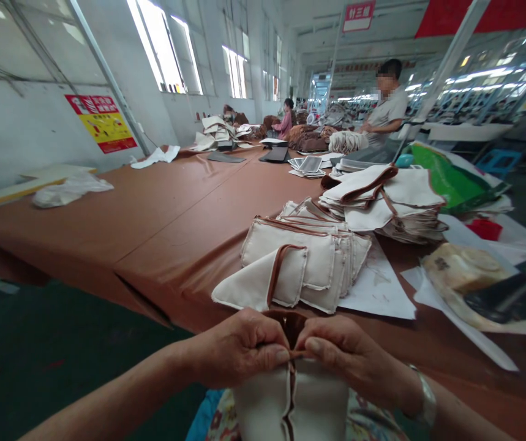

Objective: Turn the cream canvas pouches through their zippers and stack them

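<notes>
Low in the view, over my lap, is a cream fabric piece with brown edging and a seam or slit down its middle. My left hand pinches its upper edge just left of the slit. Opposite it, my right hand pinches the same edge, the thumbs almost meeting at the brown strip. Part of the brown inside shows behind my fingers. Just beyond my hands lies a row of similar cream pieces, overlapping, the nearest folded with a brown strip across it.
A brown-covered table stretches ahead. At right stand a stack of cream pieces, a green bag and a black object on plastic. White paper lies under the row. Another person stands farther back, beside piled material.
</notes>
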`<control>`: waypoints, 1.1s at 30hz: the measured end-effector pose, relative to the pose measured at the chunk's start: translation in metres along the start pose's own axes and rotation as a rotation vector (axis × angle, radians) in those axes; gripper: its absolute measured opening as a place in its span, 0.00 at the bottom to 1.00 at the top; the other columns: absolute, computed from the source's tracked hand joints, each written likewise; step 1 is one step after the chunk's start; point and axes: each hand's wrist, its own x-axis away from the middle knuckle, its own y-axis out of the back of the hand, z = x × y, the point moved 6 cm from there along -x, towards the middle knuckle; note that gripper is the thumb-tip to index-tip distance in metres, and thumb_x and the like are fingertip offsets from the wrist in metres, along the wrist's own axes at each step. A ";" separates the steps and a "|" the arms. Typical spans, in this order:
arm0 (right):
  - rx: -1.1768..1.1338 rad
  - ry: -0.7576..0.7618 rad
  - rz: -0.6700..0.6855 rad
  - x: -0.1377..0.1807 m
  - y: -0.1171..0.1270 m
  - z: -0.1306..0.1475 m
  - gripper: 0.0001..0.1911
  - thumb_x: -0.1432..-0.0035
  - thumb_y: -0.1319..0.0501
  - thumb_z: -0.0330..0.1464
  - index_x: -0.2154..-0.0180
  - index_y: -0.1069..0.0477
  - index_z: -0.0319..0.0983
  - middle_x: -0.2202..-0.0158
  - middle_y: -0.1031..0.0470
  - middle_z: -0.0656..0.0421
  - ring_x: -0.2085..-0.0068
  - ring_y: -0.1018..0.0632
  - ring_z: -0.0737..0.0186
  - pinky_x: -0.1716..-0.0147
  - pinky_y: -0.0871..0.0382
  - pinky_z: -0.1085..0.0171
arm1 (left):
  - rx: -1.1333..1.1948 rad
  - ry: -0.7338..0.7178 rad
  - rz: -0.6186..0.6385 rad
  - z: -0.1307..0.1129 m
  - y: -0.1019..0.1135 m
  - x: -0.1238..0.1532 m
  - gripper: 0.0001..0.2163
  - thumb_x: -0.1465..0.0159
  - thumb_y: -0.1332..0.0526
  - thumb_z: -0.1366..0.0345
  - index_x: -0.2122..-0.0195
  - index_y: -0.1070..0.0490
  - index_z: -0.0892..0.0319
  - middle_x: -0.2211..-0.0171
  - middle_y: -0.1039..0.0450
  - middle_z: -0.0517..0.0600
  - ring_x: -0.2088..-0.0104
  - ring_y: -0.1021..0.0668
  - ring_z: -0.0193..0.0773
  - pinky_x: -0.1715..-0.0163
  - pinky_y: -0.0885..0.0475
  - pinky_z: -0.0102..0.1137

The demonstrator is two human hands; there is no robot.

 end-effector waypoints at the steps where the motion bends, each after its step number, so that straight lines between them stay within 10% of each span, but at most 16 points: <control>1: -0.035 -0.031 0.053 -0.003 -0.002 0.000 0.19 0.32 0.46 0.40 0.69 0.28 0.35 0.73 0.35 0.62 0.73 0.36 0.70 0.74 0.42 0.70 | -0.003 -0.014 -0.009 -0.003 0.001 0.000 0.15 0.32 0.45 0.57 0.66 0.27 0.64 0.76 0.40 0.43 0.75 0.39 0.29 0.78 0.43 0.21; 12: -0.944 -0.109 -0.025 -0.005 -0.038 -0.041 0.19 0.45 0.32 0.41 0.76 0.36 0.37 0.80 0.40 0.66 0.80 0.43 0.73 0.80 0.52 0.70 | 0.759 -0.035 -0.180 0.014 -0.026 -0.012 0.19 0.41 0.33 0.50 0.73 0.33 0.63 0.79 0.40 0.44 0.81 0.41 0.27 0.81 0.48 0.24; 19: -0.783 -0.128 -0.098 0.003 -0.020 -0.043 0.17 0.45 0.32 0.39 0.75 0.34 0.35 0.77 0.40 0.64 0.76 0.43 0.72 0.76 0.53 0.69 | 0.588 0.068 -0.188 0.011 -0.008 -0.007 0.32 0.32 0.51 0.41 0.69 0.23 0.67 0.76 0.32 0.50 0.77 0.35 0.32 0.78 0.43 0.25; 26: -0.615 -0.074 -0.132 -0.002 -0.020 -0.050 0.20 0.47 0.31 0.42 0.77 0.35 0.35 0.78 0.39 0.64 0.75 0.42 0.71 0.76 0.51 0.69 | 0.468 0.125 -0.130 0.000 -0.019 -0.004 0.22 0.40 0.37 0.45 0.72 0.35 0.62 0.79 0.46 0.41 0.79 0.47 0.28 0.81 0.54 0.25; 30: -0.355 0.045 -0.087 -0.009 -0.005 -0.022 0.21 0.44 0.35 0.48 0.71 0.29 0.35 0.75 0.33 0.60 0.73 0.35 0.67 0.72 0.39 0.68 | 0.333 -0.005 -0.359 -0.006 -0.015 0.003 0.23 0.37 0.42 0.44 0.75 0.39 0.60 0.80 0.46 0.42 0.79 0.43 0.28 0.81 0.47 0.23; 33: 0.032 0.109 -0.242 -0.004 0.023 0.016 0.26 0.40 0.40 0.50 0.48 0.29 0.40 0.52 0.26 0.49 0.53 0.27 0.53 0.54 0.32 0.59 | 0.046 -0.062 -0.689 -0.010 0.003 0.017 0.22 0.34 0.43 0.48 0.77 0.36 0.60 0.79 0.40 0.44 0.77 0.36 0.30 0.78 0.40 0.22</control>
